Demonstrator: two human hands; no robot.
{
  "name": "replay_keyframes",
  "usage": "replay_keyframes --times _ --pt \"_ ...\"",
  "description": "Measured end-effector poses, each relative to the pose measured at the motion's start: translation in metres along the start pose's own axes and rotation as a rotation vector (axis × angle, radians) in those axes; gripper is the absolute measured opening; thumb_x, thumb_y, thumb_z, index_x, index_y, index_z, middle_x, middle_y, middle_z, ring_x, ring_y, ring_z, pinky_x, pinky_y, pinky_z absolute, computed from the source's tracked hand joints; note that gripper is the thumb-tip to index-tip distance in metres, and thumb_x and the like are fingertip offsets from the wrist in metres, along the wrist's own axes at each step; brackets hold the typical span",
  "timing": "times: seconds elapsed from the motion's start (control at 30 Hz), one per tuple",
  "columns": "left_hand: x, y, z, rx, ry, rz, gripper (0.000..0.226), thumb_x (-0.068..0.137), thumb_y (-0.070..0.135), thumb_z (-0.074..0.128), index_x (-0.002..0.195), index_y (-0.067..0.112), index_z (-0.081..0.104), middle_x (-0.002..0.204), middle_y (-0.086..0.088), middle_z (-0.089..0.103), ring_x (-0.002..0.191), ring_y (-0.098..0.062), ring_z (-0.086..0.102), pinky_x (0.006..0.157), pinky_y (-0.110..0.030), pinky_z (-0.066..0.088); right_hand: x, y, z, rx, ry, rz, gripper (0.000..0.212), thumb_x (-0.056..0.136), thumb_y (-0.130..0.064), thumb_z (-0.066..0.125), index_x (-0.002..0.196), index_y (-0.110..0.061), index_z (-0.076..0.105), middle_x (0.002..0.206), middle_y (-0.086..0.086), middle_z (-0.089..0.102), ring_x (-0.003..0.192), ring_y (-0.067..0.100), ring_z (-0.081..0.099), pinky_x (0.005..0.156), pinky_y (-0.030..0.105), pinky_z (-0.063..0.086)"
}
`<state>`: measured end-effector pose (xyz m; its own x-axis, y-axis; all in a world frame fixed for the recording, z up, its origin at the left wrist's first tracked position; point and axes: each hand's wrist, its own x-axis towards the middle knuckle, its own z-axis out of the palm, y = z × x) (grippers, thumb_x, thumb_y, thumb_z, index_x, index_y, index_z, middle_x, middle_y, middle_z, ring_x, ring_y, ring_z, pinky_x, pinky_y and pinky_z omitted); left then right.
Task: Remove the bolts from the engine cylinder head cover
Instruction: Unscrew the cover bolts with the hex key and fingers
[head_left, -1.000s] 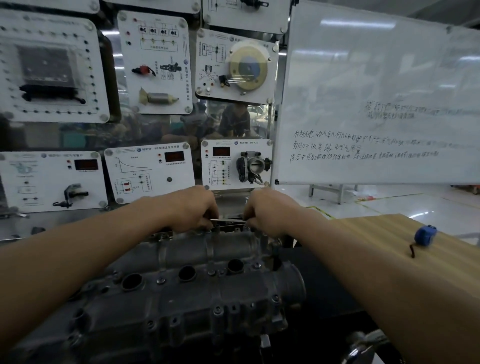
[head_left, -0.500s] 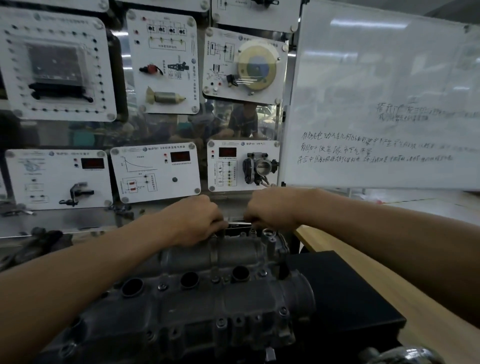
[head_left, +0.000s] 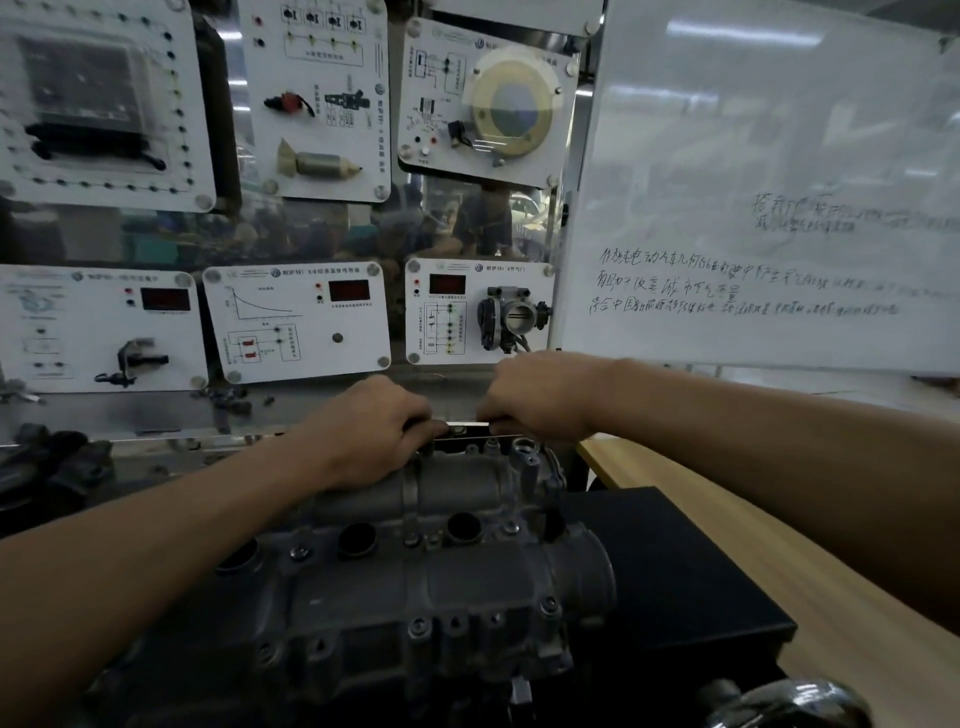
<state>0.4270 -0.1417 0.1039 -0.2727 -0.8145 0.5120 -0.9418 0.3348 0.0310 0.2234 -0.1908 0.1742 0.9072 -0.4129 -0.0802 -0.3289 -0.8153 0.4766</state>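
Training panels (head_left: 296, 317) and a whiteboard (head_left: 753, 182) back a wooden table (head_left: 727, 509); beside it the grey metal cover (head_left: 441, 587) sits on a black stand (head_left: 675, 571). At its far edge, the left hand (head_left: 363, 431) and right hand (head_left: 540, 395) curl their fingers around a thin metal bar (head_left: 467, 427), probably a wrench handle. The bolts (head_left: 418, 627) look small and tightly seated, and the casting heavy, so grip belongs on the tool.

One head-worn camera looks forward and down, close over the cylinder head cover (head_left: 415, 561) toward the wall panels (head_left: 296, 317).
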Motion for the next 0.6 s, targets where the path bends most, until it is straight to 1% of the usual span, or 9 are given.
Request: replay_keyframes --times 0.07,0.13,0.27,0.33,0.43,0.47,0.5,0.57,0.6 --pt "0.0 0.0 0.001 0.011 0.024 0.0 0.038 0.096 0.041 0.055 0.06 0.035 0.045 0.057 0.015 0.052 0.054 -0.003 0.051 0.057 -0.029 0.042 0.001 0.001 0.004 -0.033 0.027 -0.014 0.026 0.104 -0.029 0.044 0.105 -0.015 0.065 0.071 -0.011 0.033 0.08 0.021 0.053 0.073 0.039 0.048" --pt "0.0 0.001 0.003 0.021 0.046 0.003 0.035 0.096 0.041 0.055 0.062 0.032 0.05 0.057 0.014 0.053 0.054 -0.003 0.05 0.057 -0.028 0.04 0.003 0.001 0.008 -0.064 0.055 -0.018 0.026 0.104 -0.029 0.043 0.107 -0.015 0.065 0.07 -0.01 0.029 0.078 0.02 0.049 0.07 0.036 0.044" --pt "-0.003 0.006 0.003 0.064 0.06 -0.017 0.033 0.097 0.041 0.053 0.074 0.021 0.067 0.064 0.004 0.063 0.059 -0.01 0.054 0.061 -0.032 0.045 0.004 0.003 0.014 -0.053 0.098 -0.016 0.025 0.103 -0.029 0.044 0.104 -0.017 0.066 0.069 -0.012 0.03 0.077 0.019 0.051 0.07 0.034 0.044" --pt "-0.003 0.009 0.002 0.087 0.066 -0.029 0.035 0.097 0.042 0.052 0.075 0.019 0.066 0.065 0.002 0.063 0.06 -0.011 0.053 0.06 -0.032 0.043 0.007 0.005 0.019 -0.059 0.14 -0.007 0.023 0.102 -0.026 0.046 0.101 -0.018 0.067 0.068 -0.012 0.033 0.073 0.017 0.051 0.066 0.033 0.041" --pt "0.0 0.012 0.003 0.121 0.09 -0.066 0.038 0.098 0.04 0.05 0.07 0.018 0.063 0.061 0.004 0.057 0.056 -0.008 0.049 0.053 -0.029 0.035 0.019 0.007 0.023 -0.072 0.184 0.035 0.022 0.101 -0.022 0.047 0.106 -0.018 0.068 0.075 -0.006 0.041 0.08 0.02 0.058 0.065 0.032 0.042" --pt "0.0 0.012 0.006 0.132 0.1 -0.096 0.038 0.098 0.04 0.049 0.069 0.019 0.061 0.061 0.004 0.055 0.056 -0.008 0.049 0.052 -0.029 0.036 0.026 0.009 0.021 -0.076 0.192 0.041 0.023 0.101 -0.021 0.047 0.109 -0.018 0.068 0.077 -0.005 0.042 0.08 0.02 0.057 0.064 0.029 0.04" --pt "0.001 0.013 0.008 0.138 0.108 -0.132 0.037 0.098 0.04 0.048 0.068 0.02 0.059 0.062 0.003 0.055 0.057 -0.009 0.049 0.054 -0.03 0.041 0.034 0.012 0.019 -0.088 0.193 0.032 0.023 0.101 -0.02 0.047 0.112 -0.017 0.068 0.076 -0.005 0.041 0.075 0.016 0.054 0.059 0.025 0.036" --pt "0.003 0.014 0.012 0.148 0.123 -0.208 0.035 0.098 0.039 0.044 0.072 0.02 0.06 0.068 0.0 0.057 0.062 -0.014 0.052 0.061 -0.036 0.05 0.051 0.019 0.014 -0.153 0.184 -0.036 0.022 0.101 -0.017 0.048 0.114 -0.017 0.067 0.07 -0.008 0.036 0.061 0.01 0.042 0.051 0.023 0.026" --pt "0.003 0.013 0.012 0.156 0.132 -0.227 0.034 0.098 0.038 0.042 0.077 0.019 0.062 0.073 -0.002 0.058 0.065 -0.015 0.052 0.063 -0.036 0.05 0.058 0.022 0.012 -0.199 0.186 -0.086 0.023 0.101 -0.015 0.049 0.116 -0.016 0.066 0.072 -0.007 0.04 0.061 0.011 0.043 0.052 0.023 0.028"
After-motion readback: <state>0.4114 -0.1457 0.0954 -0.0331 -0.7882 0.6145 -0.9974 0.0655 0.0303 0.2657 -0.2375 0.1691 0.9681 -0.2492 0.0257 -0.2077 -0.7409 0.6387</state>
